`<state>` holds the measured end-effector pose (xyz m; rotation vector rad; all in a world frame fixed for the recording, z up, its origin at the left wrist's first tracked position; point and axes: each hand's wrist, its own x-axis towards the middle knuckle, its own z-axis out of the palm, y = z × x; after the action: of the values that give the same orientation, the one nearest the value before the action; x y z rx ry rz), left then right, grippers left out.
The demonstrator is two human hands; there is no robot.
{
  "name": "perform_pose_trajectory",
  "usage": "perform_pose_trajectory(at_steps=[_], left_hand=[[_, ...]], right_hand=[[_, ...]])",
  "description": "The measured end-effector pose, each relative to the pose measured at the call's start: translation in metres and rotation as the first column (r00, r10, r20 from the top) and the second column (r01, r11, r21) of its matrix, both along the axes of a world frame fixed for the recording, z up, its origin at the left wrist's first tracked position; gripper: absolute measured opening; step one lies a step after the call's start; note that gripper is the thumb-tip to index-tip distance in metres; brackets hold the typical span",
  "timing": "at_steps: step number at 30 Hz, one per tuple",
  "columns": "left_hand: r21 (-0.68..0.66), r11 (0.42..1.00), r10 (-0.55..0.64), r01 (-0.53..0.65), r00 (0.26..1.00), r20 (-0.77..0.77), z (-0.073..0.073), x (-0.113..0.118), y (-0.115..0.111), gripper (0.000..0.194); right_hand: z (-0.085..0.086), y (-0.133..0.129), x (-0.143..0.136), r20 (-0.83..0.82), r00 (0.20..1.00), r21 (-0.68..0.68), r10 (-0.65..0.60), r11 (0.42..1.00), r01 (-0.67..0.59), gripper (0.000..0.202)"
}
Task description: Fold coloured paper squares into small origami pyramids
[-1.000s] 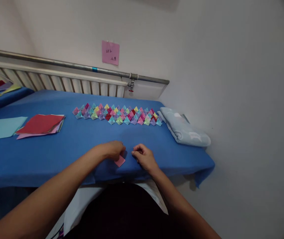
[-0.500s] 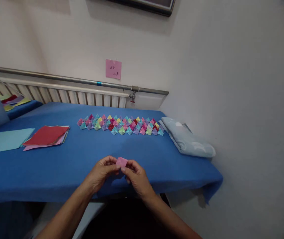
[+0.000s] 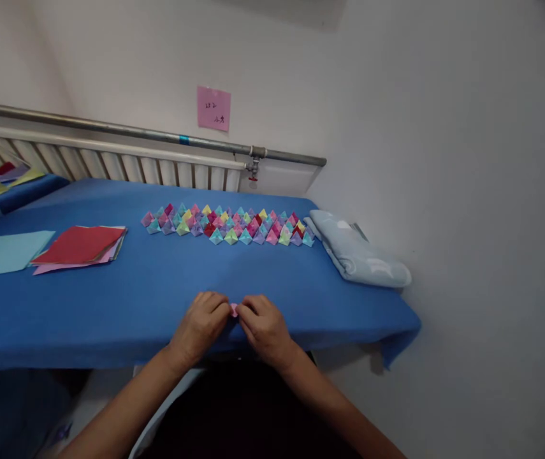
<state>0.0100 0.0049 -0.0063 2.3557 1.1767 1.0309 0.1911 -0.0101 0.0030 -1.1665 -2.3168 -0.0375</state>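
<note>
You're pinching the small pink folded paper [image 3: 234, 310] between left hand [image 3: 201, 323] and right hand [image 3: 265, 326], nearer you than the multicoloured folded-paper rows [image 3: 231, 236]; you're best keeping creases aligned, pressing gently.

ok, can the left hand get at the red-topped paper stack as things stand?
Probably yes: nothing visible stands between the left hand and the paper stack, though its fingers would likely have to release the pink paper first.
</note>
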Motion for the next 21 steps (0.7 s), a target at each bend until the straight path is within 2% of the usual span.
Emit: perform_pose_trajectory(at_steps=[4, 7, 9, 17, 21], left_hand=[[0.1, 0.995, -0.012, 0.023, 0.994, -0.112, -0.012, 0.0, -0.017, 0.024], [0.245, 0.969, 0.016, 0.04, 0.975, -0.223, -0.011, -0.002, -0.022, 0.022], [0.294, 0.955, 0.042, 0.031, 0.97, -0.24, -0.01, -0.003, -0.022, 0.02], [0.315, 0.949, 0.089, -0.034, 0.983, -0.162, -0.014, -0.002, -0.022, 0.02], [0.207, 0.968, 0.183, -0.141, 0.964, -0.195, -0.01, 0.001, -0.024, 0.02]], right_hand=[[-0.008, -0.01, 0.005, 0.021, 0.999, -0.042, 0.033, 0.999, -0.032, 0.02], [-0.01, -0.014, 0.008, -0.034, 0.999, -0.074, 0.036, 0.996, -0.038, 0.02], [-0.01, -0.015, 0.009, -0.062, 0.998, -0.095, 0.027, 0.995, -0.033, 0.016], [-0.012, -0.011, 0.011, -0.198, 0.98, -0.128, 0.024, 0.991, -0.051, 0.013], [-0.011, -0.007, 0.008, -0.274, 0.961, -0.206, -0.042, 0.978, -0.016, 0.012]])
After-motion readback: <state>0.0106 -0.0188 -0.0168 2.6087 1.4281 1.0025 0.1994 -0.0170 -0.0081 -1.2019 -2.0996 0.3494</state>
